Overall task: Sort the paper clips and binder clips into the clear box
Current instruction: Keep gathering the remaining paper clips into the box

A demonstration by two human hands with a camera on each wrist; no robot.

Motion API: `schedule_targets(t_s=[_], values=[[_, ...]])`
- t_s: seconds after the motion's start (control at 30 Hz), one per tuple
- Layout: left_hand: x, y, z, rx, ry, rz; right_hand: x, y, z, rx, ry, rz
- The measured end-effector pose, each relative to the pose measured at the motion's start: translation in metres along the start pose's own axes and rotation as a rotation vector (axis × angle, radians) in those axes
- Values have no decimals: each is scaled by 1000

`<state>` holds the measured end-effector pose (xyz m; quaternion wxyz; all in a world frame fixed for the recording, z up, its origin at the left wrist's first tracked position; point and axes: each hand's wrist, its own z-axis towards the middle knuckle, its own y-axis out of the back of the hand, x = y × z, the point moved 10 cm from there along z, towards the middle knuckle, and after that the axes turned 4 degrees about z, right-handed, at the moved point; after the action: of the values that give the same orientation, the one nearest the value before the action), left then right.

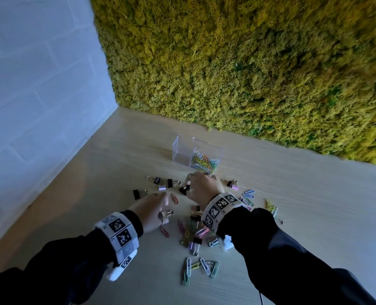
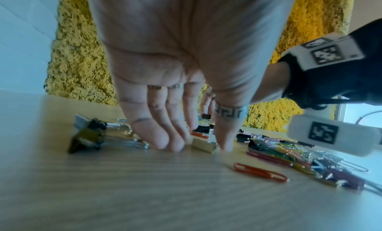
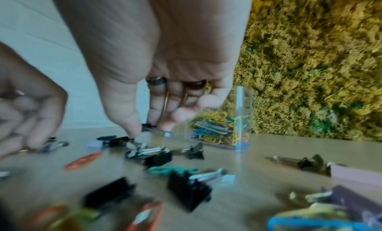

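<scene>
Clear plastic, two compartments: the clear box (image 1: pixel 197 154) stands toward the table's (image 1: pixel 303 194) far edge, paper clips (image 3: pixel 219 128) heaped in its right cell, left cell empty. Right hand (image 1: pixel 202 188), fingers curled down, pinches a black binder clip (image 3: pixel 147 127) just short of the box. Left hand (image 2: pixel 186 87), fingers straight and together, presses fingertips down beside a cream binder clip (image 2: pixel 203 144). Light, stiff, springy things, I'd say — take them by the body; the wire handles swing.
</scene>
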<state>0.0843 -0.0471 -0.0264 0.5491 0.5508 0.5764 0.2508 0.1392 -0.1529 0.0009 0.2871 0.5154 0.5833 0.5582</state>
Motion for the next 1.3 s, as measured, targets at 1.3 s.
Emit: schedule_targets(t_s=[1.3], values=[[-51,-44,-35,80,-273,84,-5,-36,-56,141,290,-241]])
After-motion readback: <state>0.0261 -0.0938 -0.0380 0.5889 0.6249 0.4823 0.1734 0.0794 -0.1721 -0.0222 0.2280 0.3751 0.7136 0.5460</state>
